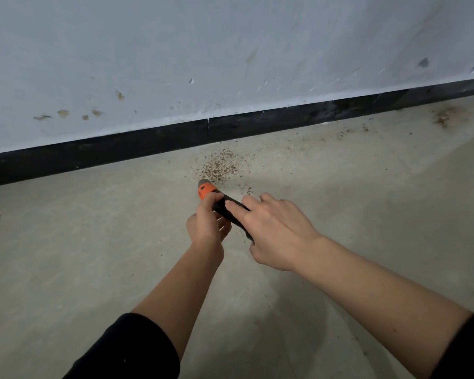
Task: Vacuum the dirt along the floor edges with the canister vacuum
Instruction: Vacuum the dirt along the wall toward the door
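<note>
From my remote seat I looked down on a smooth, pale grey concrete floor (93, 242), mottled and matte, which met a flat black baseboard (121, 151) running on a slant across the view. Above it stood a chalky white wall (175, 50), scuffed and spotted with small brown stains. A loose fan of dirt (219, 166), fine brown crumbs, lay on the floor just in front of the baseboard, and a second, thinner patch (443, 117) was scattered far off to the right along the same edge. The hose (230, 209) was a round black tube ending in a glossy orange collar (205, 191) with a short grey tip, and that tip pointed at the near fringe of the dirt, just short of it. My left hand (208, 225) gripped the hose right behind the collar, fingers curled round it from below and the thumb pressed on top. My right hand (274, 231) lay over the hose farther back, its fingers fairly straight and spread, the forefinger resting along the top of the tube. The palm covered the rest of the hose. Black sleeves (129, 348) were pushed up both forearms.
</note>
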Demonstrator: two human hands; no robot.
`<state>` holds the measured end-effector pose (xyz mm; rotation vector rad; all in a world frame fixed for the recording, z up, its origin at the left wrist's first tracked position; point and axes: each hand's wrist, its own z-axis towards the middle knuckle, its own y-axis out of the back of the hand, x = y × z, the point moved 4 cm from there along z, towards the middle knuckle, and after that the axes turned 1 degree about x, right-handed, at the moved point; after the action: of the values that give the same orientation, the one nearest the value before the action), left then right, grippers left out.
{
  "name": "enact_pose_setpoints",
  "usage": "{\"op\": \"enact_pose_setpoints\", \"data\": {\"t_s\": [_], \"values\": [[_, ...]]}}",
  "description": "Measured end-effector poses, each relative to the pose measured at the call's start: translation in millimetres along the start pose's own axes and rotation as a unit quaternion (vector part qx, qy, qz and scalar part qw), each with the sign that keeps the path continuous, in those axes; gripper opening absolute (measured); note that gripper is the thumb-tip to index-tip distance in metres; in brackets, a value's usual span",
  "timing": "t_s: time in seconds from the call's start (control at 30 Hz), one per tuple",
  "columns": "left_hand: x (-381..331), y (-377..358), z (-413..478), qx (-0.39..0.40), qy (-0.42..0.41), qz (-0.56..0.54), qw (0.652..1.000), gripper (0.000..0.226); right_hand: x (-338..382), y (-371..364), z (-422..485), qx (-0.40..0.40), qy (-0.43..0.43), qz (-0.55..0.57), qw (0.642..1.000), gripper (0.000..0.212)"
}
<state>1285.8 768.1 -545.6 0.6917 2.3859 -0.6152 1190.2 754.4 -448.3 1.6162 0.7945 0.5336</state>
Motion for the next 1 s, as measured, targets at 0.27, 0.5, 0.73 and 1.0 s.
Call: {"op": "enact_pose_setpoints", "data": {"t_s": [0.27, 0.5, 0.73, 1.0], "values": [[-6, 10, 1, -0.043, -0.021, -0.019, 0.999, 0.014, 11, 1, 9, -0.004, 0.02, 0.006, 1.0, 0.071], [-18, 21, 4, -0.098, -0.043, -0.046, 0.993, 0.016, 26, 2, 22, -0.013, 0.034, 0.012, 0.999, 0.072], [-19, 16, 11, -0.079, -0.037, -0.05, 0.995, 0.014, 23, 6, 26, -0.01, 0.027, 0.006, 1.0, 0.067], [-4, -8, 7, -0.01, -0.011, -0.032, 0.999, 0.014, 1, 7, 12, 0.003, -0.007, -0.003, 1.0, 0.067]]}}
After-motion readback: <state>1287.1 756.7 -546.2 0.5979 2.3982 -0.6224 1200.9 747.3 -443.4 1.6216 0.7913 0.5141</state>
